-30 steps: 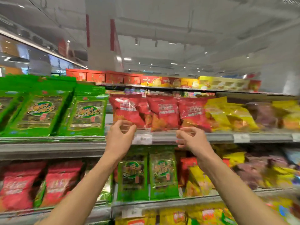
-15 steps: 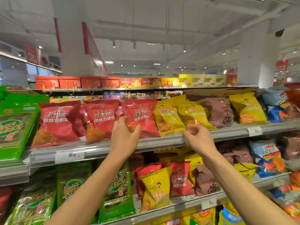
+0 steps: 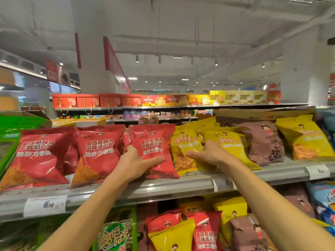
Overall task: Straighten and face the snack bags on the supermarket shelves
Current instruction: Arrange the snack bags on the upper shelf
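Snack bags on the upper shelf (image 3: 163, 189) are what both hands are on right now. The left hand (image 3: 135, 164) has its grip wrapped on the lower left edge of a red bag (image 3: 154, 142), thumb laid across the front near the bottom and the other fingers tucked behind the bag's left side. That bag stands upright, face forward, white lettering across its front, glossy plastic, bottom seam resting on the shelf. The right hand (image 3: 211, 153) lies on a yellow bag (image 3: 184, 147) just at 3 o'clock of the red one, fingers stretched out fairly flat across its clear crinkly front, pointing toward 9 o'clock. The yellow bag leans a bit and touches the red one's side.

At 9 o'clock from the held bag sit two more red bags (image 3: 98, 153), same print, tilted back with orange noodle snack showing through the lower corners. Toward 3 o'clock there's another yellow bag (image 3: 230, 144), then a brown bag (image 3: 262, 142) and one more yellow one (image 3: 304, 138) at the far end. A white price tag (image 3: 45, 205) sits on the shelf rail around 7 o'clock. The lower shelf has a jumble of red, yellow, brown and green bags (image 3: 116, 236).
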Available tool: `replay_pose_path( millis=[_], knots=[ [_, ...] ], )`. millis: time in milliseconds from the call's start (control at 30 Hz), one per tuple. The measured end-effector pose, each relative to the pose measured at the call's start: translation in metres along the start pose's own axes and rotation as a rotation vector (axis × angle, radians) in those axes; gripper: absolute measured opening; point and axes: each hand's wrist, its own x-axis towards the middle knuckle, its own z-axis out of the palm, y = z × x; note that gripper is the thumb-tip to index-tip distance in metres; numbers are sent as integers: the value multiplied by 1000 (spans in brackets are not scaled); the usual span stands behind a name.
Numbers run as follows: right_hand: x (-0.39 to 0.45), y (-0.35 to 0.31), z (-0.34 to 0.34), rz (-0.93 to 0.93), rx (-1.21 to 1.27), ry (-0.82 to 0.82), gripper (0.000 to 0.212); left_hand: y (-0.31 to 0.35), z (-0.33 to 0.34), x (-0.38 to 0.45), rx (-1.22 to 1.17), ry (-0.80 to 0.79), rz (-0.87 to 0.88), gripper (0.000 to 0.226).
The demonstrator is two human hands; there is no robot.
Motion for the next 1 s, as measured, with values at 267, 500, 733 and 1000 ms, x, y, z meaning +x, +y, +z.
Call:
replay_pose_path(
  millis=[267,500,733,1000],
  knots=[
    [14,-1,4,-21,153,-172,102,3,10,-8,-126,137,54,48],
    [13,4,13,-91,228,-79,75,7,11,-19,-175,284,10,84],
    [8,7,14,-174,201,24,64,10,14,-22,-128,330,-10,95],
    [6,9,17,-182,64,52,61,17,27,-27,153,424,61,114]
  ],
)
